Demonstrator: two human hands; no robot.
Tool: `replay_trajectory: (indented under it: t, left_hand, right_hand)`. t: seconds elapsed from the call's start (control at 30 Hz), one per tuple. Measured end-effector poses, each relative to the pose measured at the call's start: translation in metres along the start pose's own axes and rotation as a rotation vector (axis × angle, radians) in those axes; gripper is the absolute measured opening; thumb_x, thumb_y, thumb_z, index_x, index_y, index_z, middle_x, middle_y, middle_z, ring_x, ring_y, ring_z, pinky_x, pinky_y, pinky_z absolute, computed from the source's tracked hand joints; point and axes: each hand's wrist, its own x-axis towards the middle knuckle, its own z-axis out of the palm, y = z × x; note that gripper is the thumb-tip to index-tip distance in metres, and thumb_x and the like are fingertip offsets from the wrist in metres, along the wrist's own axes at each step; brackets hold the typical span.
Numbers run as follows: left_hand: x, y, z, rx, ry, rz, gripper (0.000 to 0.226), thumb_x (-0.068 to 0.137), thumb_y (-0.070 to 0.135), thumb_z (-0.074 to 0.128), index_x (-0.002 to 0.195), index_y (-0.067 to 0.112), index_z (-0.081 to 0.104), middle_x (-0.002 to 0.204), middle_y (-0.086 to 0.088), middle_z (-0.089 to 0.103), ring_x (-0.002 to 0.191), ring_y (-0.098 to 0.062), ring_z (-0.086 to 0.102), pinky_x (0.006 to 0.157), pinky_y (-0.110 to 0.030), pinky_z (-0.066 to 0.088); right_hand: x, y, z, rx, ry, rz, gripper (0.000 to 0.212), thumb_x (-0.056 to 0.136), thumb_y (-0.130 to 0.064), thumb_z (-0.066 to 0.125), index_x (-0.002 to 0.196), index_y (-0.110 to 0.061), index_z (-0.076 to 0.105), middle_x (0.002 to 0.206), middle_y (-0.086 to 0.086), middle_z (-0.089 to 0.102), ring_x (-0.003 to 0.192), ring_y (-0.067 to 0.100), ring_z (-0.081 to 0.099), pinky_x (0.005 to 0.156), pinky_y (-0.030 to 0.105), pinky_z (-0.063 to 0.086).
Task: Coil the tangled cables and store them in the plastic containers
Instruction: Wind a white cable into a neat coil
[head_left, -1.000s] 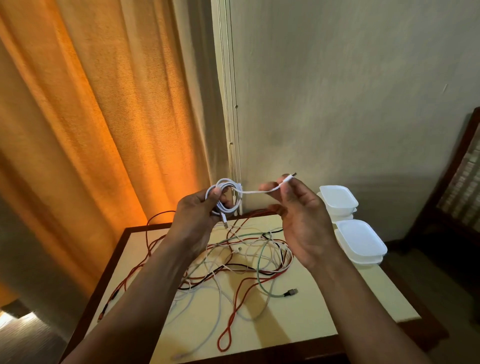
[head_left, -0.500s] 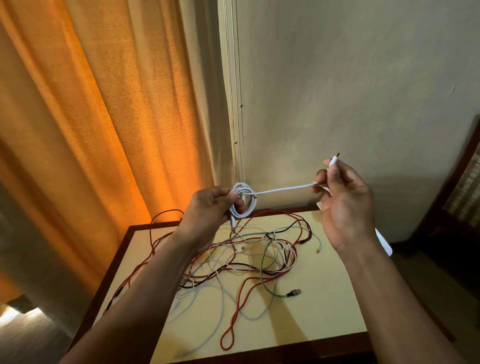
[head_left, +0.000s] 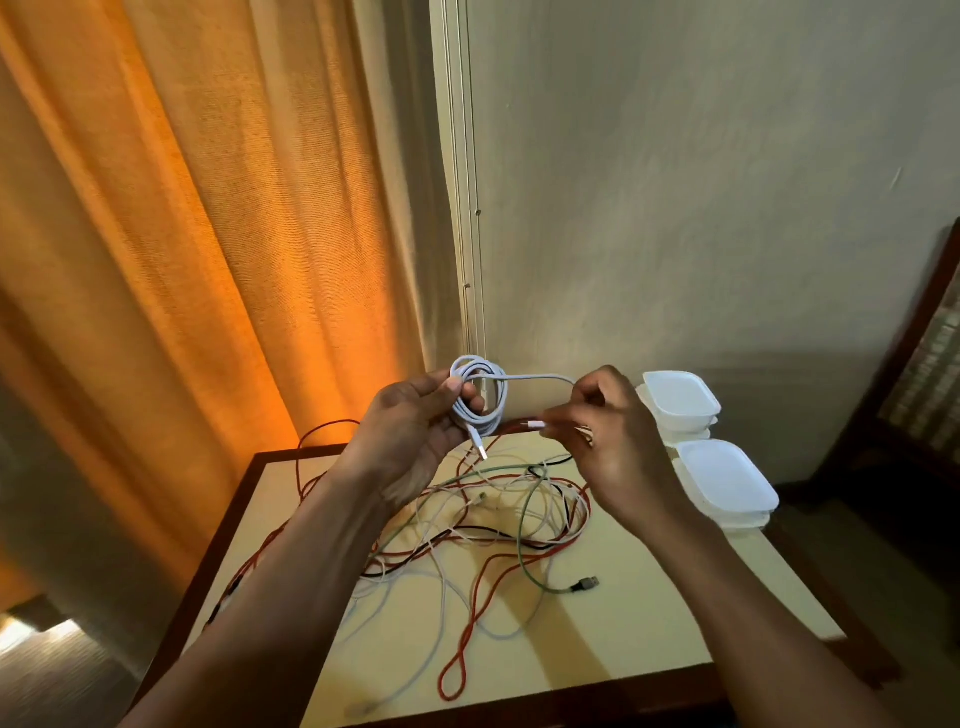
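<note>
White cable coil (head_left: 478, 399), raised above the desk's (head_left: 649, 618) far edge. Our left hand (head_left: 410, 436) grips the coil; our right hand (head_left: 618, 452) pinches its free end beside it. Tangled cables (head_left: 519, 519) lie on the desk; plastic containers (head_left: 727, 478) line the desk's right edge.

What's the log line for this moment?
left hand: holds white coil | right hand: pinches its free end | tangle: on table

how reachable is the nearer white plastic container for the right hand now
Probably yes: the nearer white plastic container sits just beside the right hand with nothing between, though that hand pinches the white cable.
</note>
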Motion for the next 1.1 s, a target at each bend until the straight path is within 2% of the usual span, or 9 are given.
replay_trajectory:
  t: [0.17, 0.3, 0.43, 0.53, 0.6, 0.73, 0.9, 1.0, 1.1]
  left_hand:
    - [-0.002, -0.003, 0.01, -0.078, -0.027, -0.014, 0.019, 0.105, 0.002, 0.044, 0.096, -0.004, 0.059, 0.085, -0.016, 0.055, 0.08, -0.023, 0.06, 0.075, -0.036, 0.062]
    - [-0.003, -0.002, 0.011, -0.128, -0.026, -0.038, 0.019, 0.106, 0.003, 0.043, 0.096, -0.003, 0.058, 0.087, -0.016, 0.053, 0.082, -0.024, 0.058, 0.073, -0.035, 0.062]
    - [-0.005, -0.001, 0.01, -0.177, -0.006, -0.04, 0.018, 0.106, 0.002, 0.042, 0.101, -0.004, 0.059, 0.084, -0.012, 0.056, 0.077, -0.021, 0.06, 0.07, -0.034, 0.061]
    - [-0.006, 0.0, 0.01, -0.184, -0.019, -0.035, 0.017, 0.106, 0.002, 0.043, 0.108, -0.006, 0.058, 0.084, -0.01, 0.057, 0.077, -0.019, 0.062, 0.073, -0.035, 0.061]
    - [-0.005, -0.002, 0.012, -0.17, -0.019, -0.026, 0.018, 0.105, 0.003, 0.044, 0.114, -0.006, 0.058, 0.084, -0.01, 0.058, 0.077, -0.02, 0.063, 0.078, -0.04, 0.063]
    - [-0.003, -0.005, 0.013, -0.094, 0.019, -0.013, 0.033, 0.106, 0.008, 0.047, 0.129, -0.015, 0.055, 0.09, -0.014, 0.063, 0.094, -0.029, 0.065, 0.101, -0.055, 0.053]
    - [-0.002, -0.007, 0.014, 0.046, 0.07, -0.028, 0.03, 0.104, 0.011, 0.053, 0.124, -0.008, 0.065, 0.112, -0.027, 0.072, 0.102, -0.033, 0.072, 0.089, -0.044, 0.062]
    - [-0.002, -0.007, 0.013, 0.11, 0.08, -0.006, 0.026, 0.103, 0.012, 0.055, 0.119, -0.005, 0.069, 0.11, -0.024, 0.074, 0.098, -0.032, 0.074, 0.088, -0.042, 0.063]
    - [-0.001, -0.007, 0.012, 0.15, 0.103, 0.017, 0.025, 0.102, 0.01, 0.058, 0.117, -0.006, 0.07, 0.108, -0.026, 0.075, 0.096, -0.032, 0.076, 0.081, -0.038, 0.064]
  right_hand:
    - [-0.002, -0.02, 0.02, 0.179, 0.168, 0.285, 0.014, 0.083, -0.022, 0.083, 0.094, -0.014, 0.08, 0.093, 0.0, 0.048, 0.085, -0.012, 0.058, 0.074, 0.005, 0.043]
    - [0.0, -0.027, 0.027, 0.202, 0.179, 0.345, 0.015, 0.083, -0.023, 0.083, 0.097, -0.018, 0.081, 0.084, 0.0, 0.057, 0.076, -0.003, 0.06, 0.068, 0.006, 0.041]
    - [0.0, -0.024, 0.03, 0.125, 0.166, 0.337, 0.014, 0.082, -0.018, 0.083, 0.096, -0.019, 0.082, 0.079, -0.001, 0.061, 0.07, 0.011, 0.058, 0.064, 0.026, 0.046]
    - [-0.004, -0.026, 0.032, 0.189, 0.152, 0.354, 0.013, 0.081, -0.019, 0.084, 0.095, -0.02, 0.082, 0.077, -0.004, 0.063, 0.069, 0.004, 0.059, 0.066, 0.02, 0.044]
    - [-0.003, -0.029, 0.034, 0.295, 0.158, 0.383, 0.013, 0.081, -0.022, 0.084, 0.094, -0.021, 0.082, 0.078, -0.008, 0.066, 0.074, 0.002, 0.063, 0.067, 0.011, 0.043]
    - [0.002, -0.034, 0.032, 0.557, 0.132, 0.562, 0.014, 0.083, -0.021, 0.082, 0.097, -0.02, 0.082, 0.08, -0.008, 0.075, 0.07, 0.005, 0.067, 0.066, 0.021, 0.05]
    - [0.005, -0.04, 0.03, 0.939, 0.012, 0.759, 0.014, 0.094, -0.015, 0.07, 0.101, -0.022, 0.08, 0.085, 0.009, 0.077, 0.067, 0.021, 0.059, 0.061, 0.035, 0.048]
    - [0.009, -0.044, 0.025, 1.222, -0.063, 0.769, 0.027, 0.096, 0.0, 0.056, 0.102, -0.011, 0.08, 0.1, 0.017, 0.076, 0.08, 0.024, 0.058, 0.066, 0.032, 0.046]
    - [0.012, -0.051, 0.015, 1.441, -0.139, 0.835, 0.028, 0.098, -0.008, 0.052, 0.098, -0.011, 0.08, 0.098, 0.014, 0.074, 0.083, 0.02, 0.063, 0.069, 0.03, 0.044]
